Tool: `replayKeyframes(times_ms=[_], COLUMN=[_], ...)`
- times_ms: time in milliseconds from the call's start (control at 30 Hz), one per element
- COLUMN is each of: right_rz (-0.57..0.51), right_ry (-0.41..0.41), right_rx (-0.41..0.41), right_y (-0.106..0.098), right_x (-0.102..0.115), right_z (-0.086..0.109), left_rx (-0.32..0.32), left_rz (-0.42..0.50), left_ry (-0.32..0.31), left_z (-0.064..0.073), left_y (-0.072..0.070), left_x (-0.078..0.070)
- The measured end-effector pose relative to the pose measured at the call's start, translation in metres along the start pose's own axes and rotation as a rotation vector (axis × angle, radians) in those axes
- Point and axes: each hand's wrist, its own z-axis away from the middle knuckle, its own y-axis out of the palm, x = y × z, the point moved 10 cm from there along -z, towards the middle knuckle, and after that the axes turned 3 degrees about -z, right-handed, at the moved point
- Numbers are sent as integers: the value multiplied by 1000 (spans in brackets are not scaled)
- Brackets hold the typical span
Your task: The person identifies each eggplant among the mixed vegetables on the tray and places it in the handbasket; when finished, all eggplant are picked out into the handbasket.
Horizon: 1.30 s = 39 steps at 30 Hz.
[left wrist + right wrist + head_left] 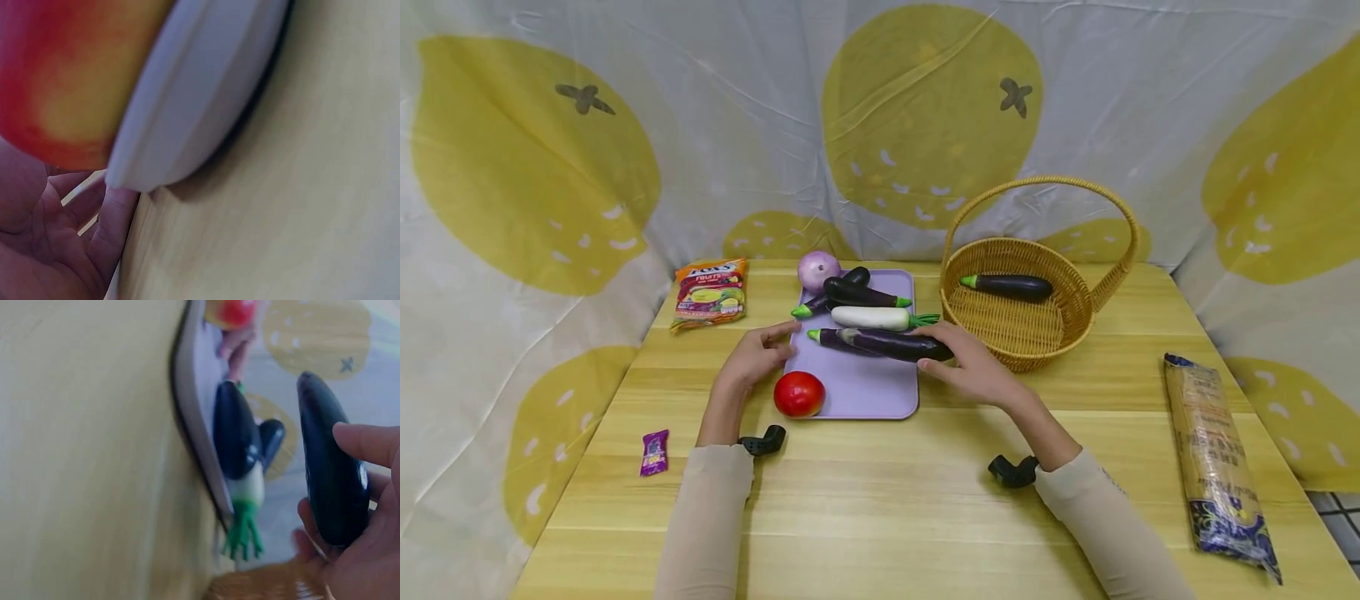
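- Left hand [762,357]: fingers loosely bent, thumb apart, at the left edge of the tray [872,392].
- Right hand [973,367]: clamped round an eggplant [895,343], thumb opposing fingers.

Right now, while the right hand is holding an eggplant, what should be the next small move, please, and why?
Probably carry the held eggplant rightward, over the basket: the right hand already grips it clear of the tray, the basket stands close on that side, and another eggplant lies inside with bare floor beside it.
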Motion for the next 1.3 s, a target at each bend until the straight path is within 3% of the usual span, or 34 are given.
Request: replayKeyframes(times_ms=[200, 400, 667, 1000, 1300], right_rz=[-13, 31, 49, 91, 164], right_ry=[-6, -26, 91, 183, 232], right_rx=[-36, -122, -150, -117, -95], right_y=[-32, -69, -104, -128, -136], right_x=[1, -9, -45, -81, -107], right_z=[14, 25, 41, 43, 27], left_rx=[-1, -1, -7, -12, -3], left_rz=[6, 3, -3, -17, -10], left_ry=[-2, 9, 15, 4, -16], left_z=[1, 0, 0, 0, 3], left_y=[-2, -2, -1, -1, 1], left_x=[2, 1, 1, 2, 3])
